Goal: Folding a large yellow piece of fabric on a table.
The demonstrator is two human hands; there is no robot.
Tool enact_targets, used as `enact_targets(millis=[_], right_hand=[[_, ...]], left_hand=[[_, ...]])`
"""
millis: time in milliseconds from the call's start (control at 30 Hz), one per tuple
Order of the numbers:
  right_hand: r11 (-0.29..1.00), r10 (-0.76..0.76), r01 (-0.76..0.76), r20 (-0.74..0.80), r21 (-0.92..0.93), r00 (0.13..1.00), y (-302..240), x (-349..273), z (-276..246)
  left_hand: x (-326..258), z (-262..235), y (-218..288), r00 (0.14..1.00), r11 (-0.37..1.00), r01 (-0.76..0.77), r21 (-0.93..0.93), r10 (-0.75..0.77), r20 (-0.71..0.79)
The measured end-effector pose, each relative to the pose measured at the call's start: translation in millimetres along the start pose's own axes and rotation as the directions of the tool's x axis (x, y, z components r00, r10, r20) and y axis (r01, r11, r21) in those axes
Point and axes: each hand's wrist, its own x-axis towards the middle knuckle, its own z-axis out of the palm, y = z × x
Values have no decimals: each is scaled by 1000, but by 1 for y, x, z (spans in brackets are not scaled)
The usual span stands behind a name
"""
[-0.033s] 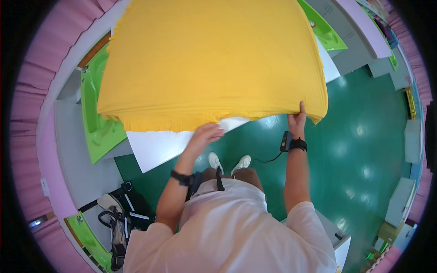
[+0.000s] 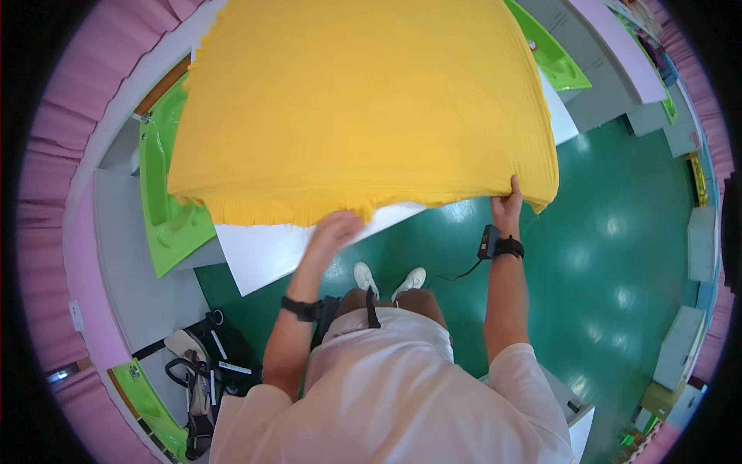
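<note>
Yellow cloth [image 2: 363, 108]: large ribbed sheet, spread over most of the white tabletop [image 2: 263, 251]; its near edge hangs just past the table's near edge on the right side and lies on the top on the left side
Left hand [image 2: 334, 230]: palm down, fingers together and flat, resting on the cloth's near hem close to the middle of the table's near edge; nothing is gripped as far as the view shows
Right hand [image 2: 506, 207]: closed on the cloth's near right corner, thumb and fingers pinching the hem where it droops over the table's near right corner
Wrists: a dark band on the left wrist; a dark band with a small black device [image 2: 488, 241] and a trailing cable on the right wrist
Done, as judged: the cloth is laid open and largely flat; the far part shows no large folds
Left, as judged: the near hem is wavy and bunched between the two hands; the near left corner of the tabletop remains bare; no fold is made yet
Surroundings: green moulded trays [image 2: 166, 209] at the table's left edge and far right; green floor [image 2: 618, 255] below; pink curtain [image 2: 46, 193] along the left
</note>
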Motion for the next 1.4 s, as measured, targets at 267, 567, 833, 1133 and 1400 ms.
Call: enact_targets(millis=[267,567,833,1133,1400], right_hand=[[996,88,-88,-89,1,992,-22,22,11],[988,133,-132,-10,85,991,-57,31,38],[998,59,-58,-55,19,997,-65,50,12],[1000,-9,10,-40,26,999,-32,9,-1],[608,782,-788,-97,-92,615,11,-81,23]], left_hand=[[46,-63,56,914,822,-340,-456,175,-365],[82,-15,83,807,671,-551,-496,278,-521],[91,6,47,809,514,-587,-625,345,-476],[96,5,-1,809,534,-586,-610,340,-480],[93,9,14,821,446,-570,-691,356,-447]])
